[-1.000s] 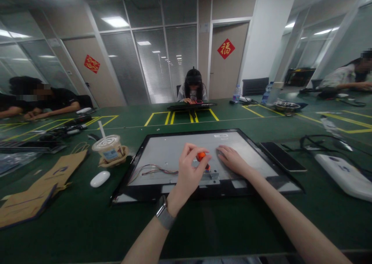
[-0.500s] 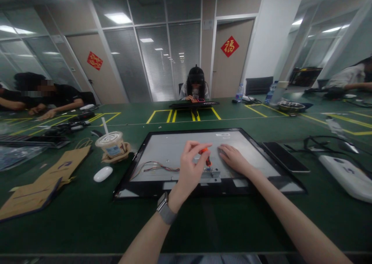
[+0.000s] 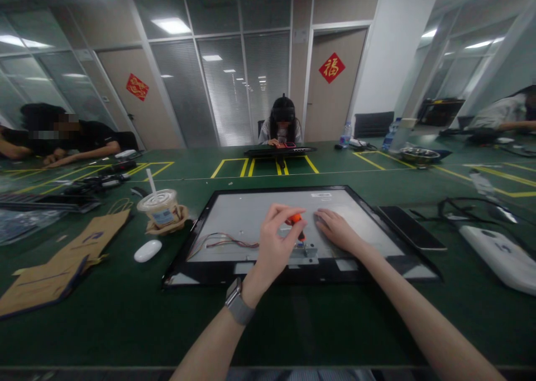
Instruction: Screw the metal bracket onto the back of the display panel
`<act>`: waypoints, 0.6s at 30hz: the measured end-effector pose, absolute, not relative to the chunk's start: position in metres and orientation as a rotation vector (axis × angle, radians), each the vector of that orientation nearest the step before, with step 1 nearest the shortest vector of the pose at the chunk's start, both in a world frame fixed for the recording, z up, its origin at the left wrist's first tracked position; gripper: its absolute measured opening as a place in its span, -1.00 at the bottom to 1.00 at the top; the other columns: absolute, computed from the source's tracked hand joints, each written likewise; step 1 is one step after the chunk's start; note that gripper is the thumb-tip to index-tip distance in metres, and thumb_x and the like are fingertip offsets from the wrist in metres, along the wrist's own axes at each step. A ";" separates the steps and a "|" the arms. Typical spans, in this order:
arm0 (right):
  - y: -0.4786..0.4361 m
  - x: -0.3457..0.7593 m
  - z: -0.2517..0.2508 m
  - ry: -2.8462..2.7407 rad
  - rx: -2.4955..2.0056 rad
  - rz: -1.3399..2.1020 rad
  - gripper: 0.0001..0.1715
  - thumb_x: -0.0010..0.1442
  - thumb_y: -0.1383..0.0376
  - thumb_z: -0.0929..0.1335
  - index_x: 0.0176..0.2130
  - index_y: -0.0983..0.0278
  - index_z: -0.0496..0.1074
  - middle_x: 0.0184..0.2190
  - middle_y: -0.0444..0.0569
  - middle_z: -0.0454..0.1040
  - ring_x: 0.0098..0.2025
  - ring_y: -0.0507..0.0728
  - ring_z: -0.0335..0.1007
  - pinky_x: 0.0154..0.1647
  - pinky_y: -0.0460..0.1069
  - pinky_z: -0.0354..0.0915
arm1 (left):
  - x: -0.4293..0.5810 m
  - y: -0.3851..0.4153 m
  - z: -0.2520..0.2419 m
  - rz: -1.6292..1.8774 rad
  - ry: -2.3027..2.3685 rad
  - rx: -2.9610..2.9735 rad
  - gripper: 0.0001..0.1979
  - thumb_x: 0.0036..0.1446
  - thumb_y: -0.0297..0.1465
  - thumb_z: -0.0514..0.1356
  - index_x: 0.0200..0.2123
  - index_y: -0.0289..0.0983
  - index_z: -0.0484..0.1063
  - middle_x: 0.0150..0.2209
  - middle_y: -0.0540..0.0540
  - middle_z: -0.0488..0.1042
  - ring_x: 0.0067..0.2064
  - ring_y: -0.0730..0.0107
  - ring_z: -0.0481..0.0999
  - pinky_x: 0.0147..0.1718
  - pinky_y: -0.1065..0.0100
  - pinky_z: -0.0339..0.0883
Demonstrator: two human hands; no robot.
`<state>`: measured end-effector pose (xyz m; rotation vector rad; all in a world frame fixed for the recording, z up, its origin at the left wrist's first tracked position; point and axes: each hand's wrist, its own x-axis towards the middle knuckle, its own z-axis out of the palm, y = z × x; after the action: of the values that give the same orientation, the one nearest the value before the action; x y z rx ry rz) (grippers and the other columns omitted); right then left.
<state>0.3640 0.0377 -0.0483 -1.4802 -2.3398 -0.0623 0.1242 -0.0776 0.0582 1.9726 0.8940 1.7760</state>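
A display panel [image 3: 251, 213] lies on the green table, its grey metal back up and its frame black. My left hand [image 3: 274, 241], with a watch at the wrist, pinches the orange handle of a small screwdriver [image 3: 296, 219]. The screwdriver points down at a metal bracket [image 3: 309, 251] near the panel's front edge; its tip is too small to make out. My right hand [image 3: 337, 230] rests flat on the panel, fingers stretched out, to the right of the screwdriver. Thin coloured wires [image 3: 228, 240] run across the panel's left part.
Left of the panel stand a drink cup with a straw [image 3: 161, 210], a white earbud case [image 3: 148, 251] and a paper bag [image 3: 79, 252]. To the right lie a phone [image 3: 410, 226], cables [image 3: 456, 208] and a white device [image 3: 500, 258]. Other people sit around the table.
The screwdriver's handle has shifted and tilted slightly in my left fingers. My right hand has stayed in place on the panel.
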 end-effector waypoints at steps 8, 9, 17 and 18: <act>0.037 0.364 -0.048 -2.330 -1.467 -0.078 -0.53 0.37 0.26 0.20 0.18 0.29 0.41 0.21 0.22 0.42 0.23 0.31 0.35 0.21 0.21 0.29 | 0.124 -0.080 0.060 1.763 0.866 1.987 -0.76 0.36 -0.45 0.12 -0.02 -0.24 0.55 -0.12 -0.13 0.50 -0.09 0.32 0.53 -0.07 0.31 0.41; 0.037 0.364 -0.049 -2.330 -1.465 -0.078 -0.53 0.37 0.26 0.20 0.17 0.29 0.42 0.20 0.22 0.42 0.23 0.31 0.35 0.21 0.20 0.30 | 0.124 -0.079 0.060 1.785 0.878 1.984 -0.80 0.34 -0.44 0.16 -0.06 -0.24 0.56 -0.17 -0.11 0.49 -0.16 0.35 0.52 -0.12 0.33 0.41; 0.037 0.364 -0.047 -2.329 -1.460 -0.052 -0.54 0.37 0.25 0.21 0.18 0.24 0.41 0.21 0.18 0.42 0.23 0.29 0.35 0.21 0.21 0.30 | 0.123 -0.080 0.060 1.745 0.908 1.978 -0.73 0.39 -0.42 0.07 -0.01 -0.24 0.55 -0.08 -0.15 0.44 -0.09 0.34 0.50 -0.08 0.31 0.40; 0.037 0.364 -0.047 -2.332 -1.463 -0.054 -0.54 0.37 0.25 0.20 0.18 0.25 0.40 0.21 0.19 0.42 0.23 0.30 0.35 0.21 0.21 0.30 | 0.123 -0.080 0.060 1.730 0.879 1.975 -0.70 0.41 -0.43 0.03 0.01 -0.25 0.53 -0.05 -0.17 0.46 -0.06 0.32 0.51 -0.07 0.30 0.40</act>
<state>0.3641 0.0371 -0.0466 -1.4631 -2.3317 -0.0544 0.1232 -0.0803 0.0596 1.9746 0.8789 1.7301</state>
